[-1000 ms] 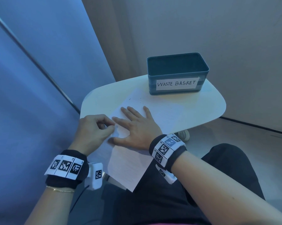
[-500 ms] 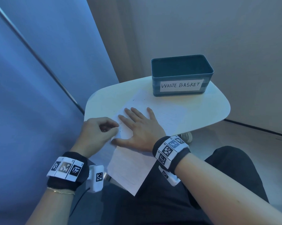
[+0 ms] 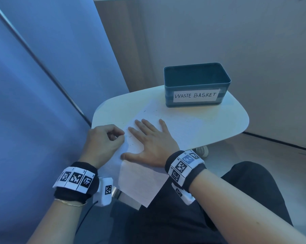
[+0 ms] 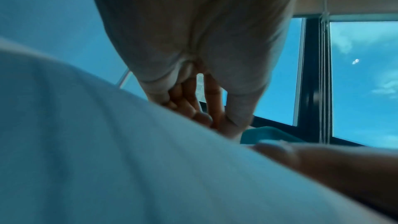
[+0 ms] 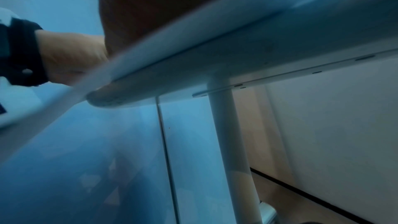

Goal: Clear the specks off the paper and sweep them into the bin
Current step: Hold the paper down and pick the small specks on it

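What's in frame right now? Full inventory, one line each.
paper: 1, white lined sheet, on the table, near end hanging over the table edge
specks: several, dark, tiny, on the paper between the two hands; a few more nearer the bin
waste basket: 1, dark teal, white label "WASTE BASKET", at the far side of the table
table: 1, white, rounded top on a single post
shoe: 1, pale, on the floor under the table edge
wrist bands: 2, black with black-and-white markers
left hand: fingers curled, at the paper's left edge; any grip unclear
right hand: flat, fingers spread, pressing on the paper
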